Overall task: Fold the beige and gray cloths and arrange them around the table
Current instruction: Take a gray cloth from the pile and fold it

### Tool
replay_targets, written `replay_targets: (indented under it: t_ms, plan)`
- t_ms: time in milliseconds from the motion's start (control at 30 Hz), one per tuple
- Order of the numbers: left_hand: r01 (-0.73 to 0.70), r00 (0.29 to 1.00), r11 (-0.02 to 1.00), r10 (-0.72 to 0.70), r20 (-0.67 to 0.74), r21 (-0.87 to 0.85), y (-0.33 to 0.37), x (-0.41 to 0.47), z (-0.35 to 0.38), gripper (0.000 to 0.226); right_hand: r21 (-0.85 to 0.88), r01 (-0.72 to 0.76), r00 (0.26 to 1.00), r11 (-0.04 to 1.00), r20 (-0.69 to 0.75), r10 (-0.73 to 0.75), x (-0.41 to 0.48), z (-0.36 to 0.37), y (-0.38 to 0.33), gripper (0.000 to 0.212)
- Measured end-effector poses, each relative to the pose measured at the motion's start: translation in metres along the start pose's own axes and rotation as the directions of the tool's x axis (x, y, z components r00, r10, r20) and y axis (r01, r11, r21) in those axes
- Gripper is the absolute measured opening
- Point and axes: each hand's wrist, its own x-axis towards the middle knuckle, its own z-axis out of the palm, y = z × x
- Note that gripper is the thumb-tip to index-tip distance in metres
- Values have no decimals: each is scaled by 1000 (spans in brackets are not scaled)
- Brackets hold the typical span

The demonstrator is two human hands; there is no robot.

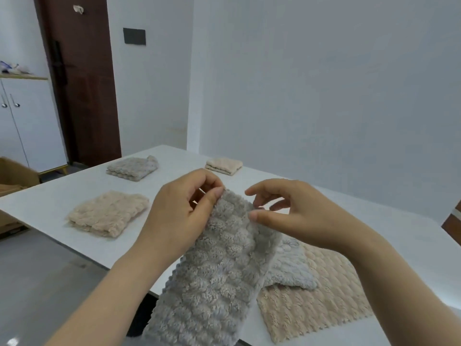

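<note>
I hold a fluffy gray cloth up over the near edge of the white table. It hangs down in a long doubled strip. My left hand pinches its top left corner between thumb and fingers. My right hand touches the top right corner with thumb and fingertips, the fingers spread. Under it lies a flat beige cloth with another gray cloth on top. Three folded cloths rest farther off: a beige one at the left, a gray one behind it, a small beige one at the far edge.
A brown door and a white cabinet stand at the back left. A cardboard box sits on the floor left of the table. Pale walls close the right side behind the table.
</note>
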Motion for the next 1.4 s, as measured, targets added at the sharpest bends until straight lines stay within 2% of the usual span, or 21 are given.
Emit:
replay_targets:
  t_ms: [167,333,400,467,567,733,967,1167,1400]
  plan:
    - [-19,999,1000,18,48,2,-2,4,10,15,65,62,997,996,-56,-58,9,12,6,37]
    - [-6,999,1000,6,41,-9,-5,8,15,12,65,88,993,994,-85,-83,17,15,11,6]
    - [50,998,996,-46,49,-80,-6,5,16,2,78,102,990,992,-109,-93,17,16,13,6]
    - [169,984,973,-158,81,-160,-9,-2,15,14,104,109,986,989,-135,-95,18,17,17,5]
    - [282,956,950,-266,124,-131,-16,-14,18,12,154,94,985,984,-155,-70,16,17,22,7]
    - [324,945,936,-315,86,-138,-18,-24,24,12,205,65,991,977,-129,-39,14,27,17,5]
    - [338,940,919,-318,123,-204,-21,-34,29,17,341,23,970,940,-234,61,6,39,19,9]
    - [321,937,936,-292,191,-143,-26,-46,32,9,374,-8,942,927,-308,133,-7,49,19,9]
    - [353,920,930,-326,218,-103,-36,-56,33,6,379,-41,922,925,-342,181,-14,51,21,12]
